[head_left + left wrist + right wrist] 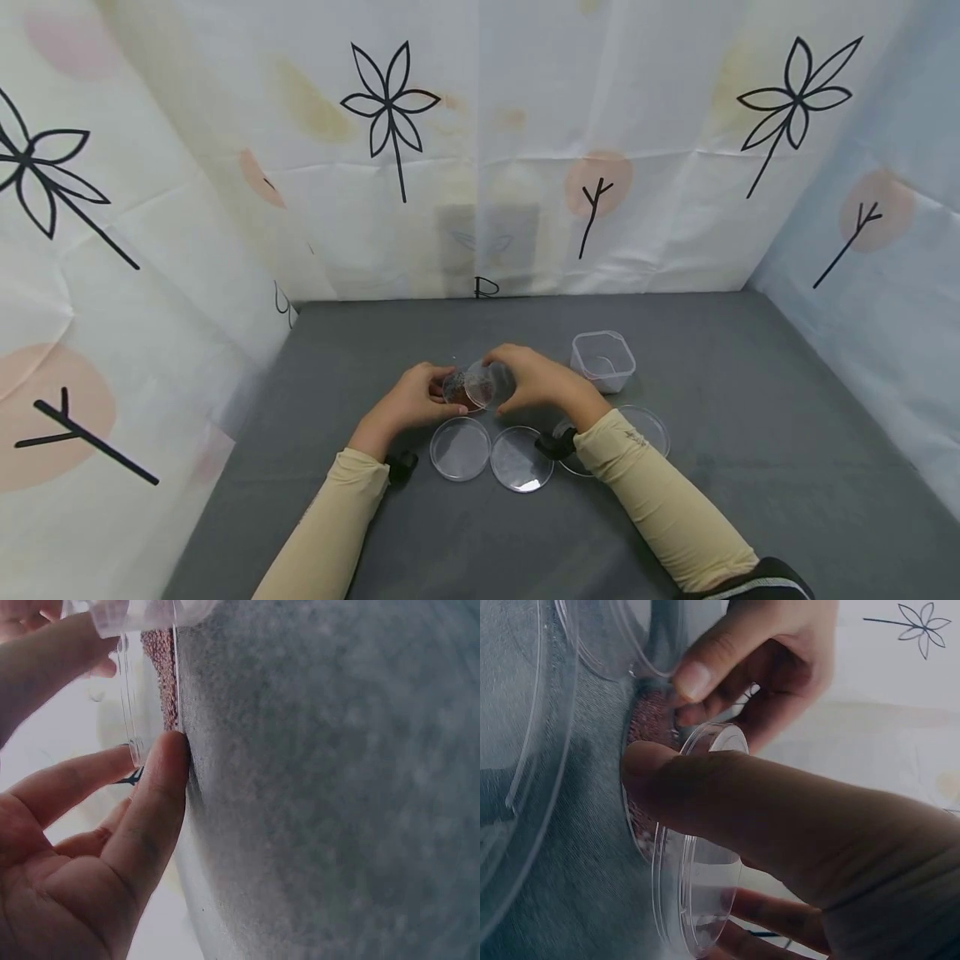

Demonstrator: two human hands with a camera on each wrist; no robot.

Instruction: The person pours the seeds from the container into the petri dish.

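Note:
A clear round petri dish with small reddish-brown grains stands on the grey tabletop. My left hand grips it at its left edge, thumb on the near side and fingers on the far side. With my right hand I hold a second clear petri dish by its rim. That dish is tilted on edge over the right side of the grain dish. In the left wrist view the grains lie heaped along the dish's floor. Whether the tilted dish contains anything is hard to see.
Two clear petri dishes lie side by side nearer me. More clear round dishes lie partly under my right forearm. A square clear plastic container stands behind the right wrist. Printed cloth walls enclose the table's back and sides.

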